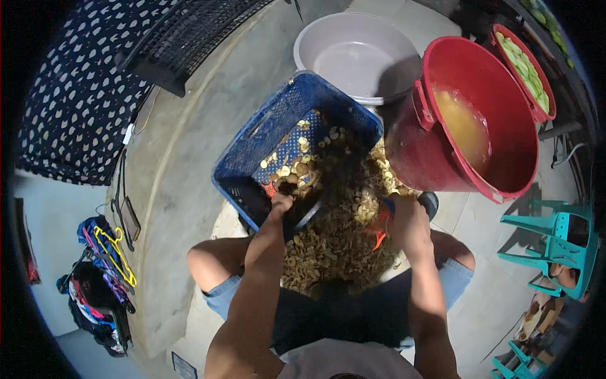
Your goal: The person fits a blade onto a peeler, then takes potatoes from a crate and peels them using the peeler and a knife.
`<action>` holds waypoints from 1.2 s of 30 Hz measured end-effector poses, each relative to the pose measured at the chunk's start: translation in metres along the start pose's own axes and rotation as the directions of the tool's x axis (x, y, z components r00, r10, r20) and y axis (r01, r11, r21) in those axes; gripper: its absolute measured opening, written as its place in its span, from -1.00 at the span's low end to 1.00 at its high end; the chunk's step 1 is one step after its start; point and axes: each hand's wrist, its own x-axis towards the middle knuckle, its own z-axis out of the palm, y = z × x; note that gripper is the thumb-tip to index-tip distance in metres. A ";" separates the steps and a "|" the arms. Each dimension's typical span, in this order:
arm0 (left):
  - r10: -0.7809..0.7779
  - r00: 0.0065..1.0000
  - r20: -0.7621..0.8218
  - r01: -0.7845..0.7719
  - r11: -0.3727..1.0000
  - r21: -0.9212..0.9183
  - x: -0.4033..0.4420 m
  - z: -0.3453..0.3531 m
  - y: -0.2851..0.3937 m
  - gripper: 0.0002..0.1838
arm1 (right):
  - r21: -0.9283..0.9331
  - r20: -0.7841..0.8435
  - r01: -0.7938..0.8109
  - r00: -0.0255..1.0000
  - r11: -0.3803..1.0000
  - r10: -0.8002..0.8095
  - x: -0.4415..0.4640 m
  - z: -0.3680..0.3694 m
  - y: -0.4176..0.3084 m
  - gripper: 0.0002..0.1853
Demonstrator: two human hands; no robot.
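My left hand (282, 202) reaches into a blue plastic crate (255, 136), its fingers closed beside a dark brown lump and a small orange-red item (269, 189). What it grips is hard to make out. Pale round pieces (303, 144) and brown ones lie on the crate's floor. Closed in a fist, my right hand (410, 224) is over the right side of a heap of brown peelings (334, 246). An orange-and-blue tool (380, 230) shows at its fingers; its kind is unclear. More pale pieces (366, 205) lie on the heap.
A red bucket (416, 148) with cloudy yellowish liquid stands at right, near a grey basin (309, 47). Behind it, a red tub (551, 110) holds green slices. Teal stools (555, 237) stand far right. A concrete ledge (189, 139) runs along the left, below a black crate (183, 44).
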 end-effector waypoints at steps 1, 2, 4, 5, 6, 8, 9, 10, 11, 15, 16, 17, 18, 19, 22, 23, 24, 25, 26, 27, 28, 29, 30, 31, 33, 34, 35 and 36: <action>0.024 0.999 -0.049 -0.023 0.999 0.030 0.002 0.002 0.000 -0.62 | 0.008 0.069 -0.054 0.996 0.999 0.053 0.009 0.001 0.004 -0.55; 0.060 0.992 -0.109 -0.054 0.997 0.060 0.006 0.007 0.000 -0.55 | 0.004 0.069 -0.059 0.996 0.998 0.058 0.015 0.003 0.008 -0.55; 0.150 0.964 -0.218 -0.130 0.986 0.103 0.011 0.013 0.004 -0.41 | -0.143 0.077 -0.049 0.995 0.989 0.061 0.021 0.003 0.016 -0.54; 0.202 0.945 -0.258 -0.175 0.977 0.122 0.013 0.014 0.008 -0.34 | -0.142 0.088 -0.079 0.992 0.987 0.092 0.025 0.002 0.018 -0.54; 0.250 0.923 -0.291 -0.221 0.966 0.131 0.016 0.015 0.009 -0.27 | -0.145 0.085 -0.089 0.991 0.985 0.102 0.027 0.002 0.019 -0.54; 0.264 0.932 -0.249 -0.226 0.959 0.171 0.025 0.020 0.014 -0.33 | -0.176 0.156 -0.155 0.971 0.972 0.183 0.031 0.001 0.020 -0.52; 0.249 0.947 -0.204 -0.212 0.959 0.186 0.031 0.022 0.016 -0.35 | -0.198 0.176 -0.199 0.956 0.960 0.235 0.033 0.002 0.018 -0.51; 0.234 0.960 -0.153 -0.202 0.959 0.197 0.036 0.024 0.018 -0.38 | -0.201 0.178 -0.201 0.955 0.959 0.237 0.034 0.006 0.024 -0.51; 0.210 0.972 -0.102 -0.186 0.961 0.204 0.040 0.027 0.017 -0.40 | -0.212 0.165 -0.165 0.965 0.963 0.202 0.032 0.010 0.030 -0.63; 0.135 0.991 0.011 -0.135 0.969 0.209 0.048 0.041 0.017 -0.51 | -0.212 0.172 -0.156 0.966 0.965 0.194 0.034 0.011 0.030 -0.75; 0.123 0.992 0.013 -0.123 0.972 0.199 0.048 0.043 0.016 -0.53 | -0.215 0.172 -0.157 0.966 0.964 0.195 0.035 0.012 0.029 -0.75; 0.112 0.994 0.007 -0.112 0.977 0.180 0.049 0.045 0.014 -0.56 | -0.232 0.189 -0.162 0.960 0.959 0.208 0.035 0.013 0.028 -0.72; 0.101 0.995 -0.004 -0.099 0.983 0.154 0.050 0.046 0.014 -0.58 | -0.248 0.203 -0.167 0.954 0.954 0.219 0.035 0.013 0.028 -0.64; 0.090 0.996 -0.018 -0.087 0.989 0.116 0.051 0.044 0.013 -0.61 | -0.248 0.202 -0.166 0.955 0.954 0.219 0.034 0.015 0.030 -0.64; 0.037 0.999 -0.030 -0.041 0.988 -0.148 0.050 0.029 0.014 -0.68 | -0.235 0.197 -0.113 0.967 0.965 0.161 0.032 0.019 0.033 -0.67; 0.023 1.000 -0.006 -0.024 0.947 -0.319 0.045 0.021 0.018 -0.70 | -0.224 0.188 -0.111 0.970 0.968 0.155 0.031 0.019 0.031 -0.68; 0.018 0.999 0.036 0.004 0.845 -0.535 0.039 0.013 0.020 -0.72 | -0.212 0.177 -0.109 0.973 0.971 0.148 0.029 0.018 0.028 -0.68; 0.023 0.997 0.070 0.034 0.694 -0.719 0.032 0.007 0.022 -0.74 | -0.202 0.172 -0.098 0.976 0.974 0.134 0.027 0.016 0.025 -0.68; 0.086 0.992 0.095 0.042 0.485 -0.874 0.015 -0.002 0.029 -0.76 | -0.148 0.168 -0.059 0.982 0.987 0.084 0.025 0.014 0.021 -0.69; 0.163 0.980 0.113 0.063 0.281 -0.958 -0.002 -0.010 0.036 -0.78 | -0.096 0.162 -0.020 0.986 0.995 0.036 0.021 0.011 0.018 -0.68; 0.257 0.961 0.104 0.080 0.100 -0.992 -0.020 -0.018 0.042 -0.80 | -0.089 0.152 -0.011 0.988 0.996 0.024 0.017 0.009 0.014 -0.68; 0.361 0.930 0.071 0.095 -0.049 -0.994 -0.040 -0.029 0.051 -0.69 | -0.012 0.108 0.027 0.994 1.000 -0.026 0.014 0.009 0.010 -0.64; 0.462 0.885 0.060 0.123 -0.107 -0.987 -0.062 -0.041 0.064 -0.64 | 0.062 0.061 0.070 0.995 0.996 -0.073 0.011 0.010 0.007 -0.58; 0.503 0.864 0.024 0.121 -0.162 -0.979 -0.086 -0.049 0.075 -0.64 | 0.037 0.045 0.140 0.989 0.989 -0.141 0.012 0.017 0.012 -0.55; 0.590 0.804 -0.073 0.074 -0.220 -0.973 -0.127 -0.061 0.094 -0.65 | -0.050 -0.002 0.159 0.987 0.986 -0.159 0.012 0.033 0.018 -0.56; 0.608 0.787 -0.106 0.045 -0.227 -0.973 -0.147 -0.067 0.102 -0.64 | -0.136 -0.037 0.159 0.986 0.978 -0.166 0.009 0.037 0.019 -0.56; 0.625 0.766 -0.147 0.022 -0.255 -0.967 -0.167 -0.071 0.109 -0.63 | -0.089 0.006 0.208 0.978 0.974 -0.208 0.008 0.032 0.017 -0.57; 0.641 0.745 -0.187 0.002 -0.283 -0.959 -0.184 -0.073 0.112 -0.63 | -0.085 -0.008 0.214 0.976 0.973 -0.216 0.005 0.031 0.014 -0.57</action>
